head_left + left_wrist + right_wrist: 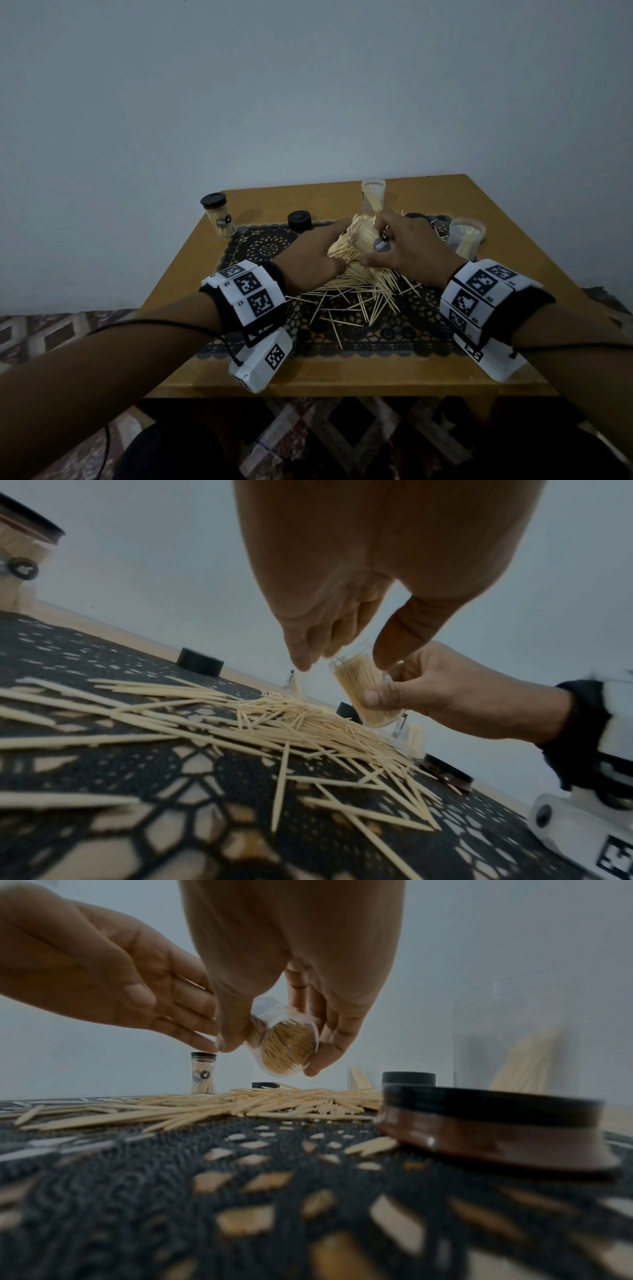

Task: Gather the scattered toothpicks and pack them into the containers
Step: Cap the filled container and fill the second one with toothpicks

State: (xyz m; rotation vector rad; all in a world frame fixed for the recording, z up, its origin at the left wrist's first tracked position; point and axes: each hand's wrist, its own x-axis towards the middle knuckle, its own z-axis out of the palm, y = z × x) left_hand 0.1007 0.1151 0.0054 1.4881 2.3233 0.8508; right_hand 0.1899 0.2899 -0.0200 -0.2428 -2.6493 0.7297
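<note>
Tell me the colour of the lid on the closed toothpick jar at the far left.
Black; the lid shows best in the head view.

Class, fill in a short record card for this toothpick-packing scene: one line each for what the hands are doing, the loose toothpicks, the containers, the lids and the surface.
Right hand: grips a clear jar packed with toothpicks, tilted above the pile
Left hand: fingers at the jar's mouth
Pile: loose toothpicks scattered on the mat
Capped jar: upright, far left, filled
Open jars: two upright, back and right, part filled
Loose lid: black, on the table
</note>
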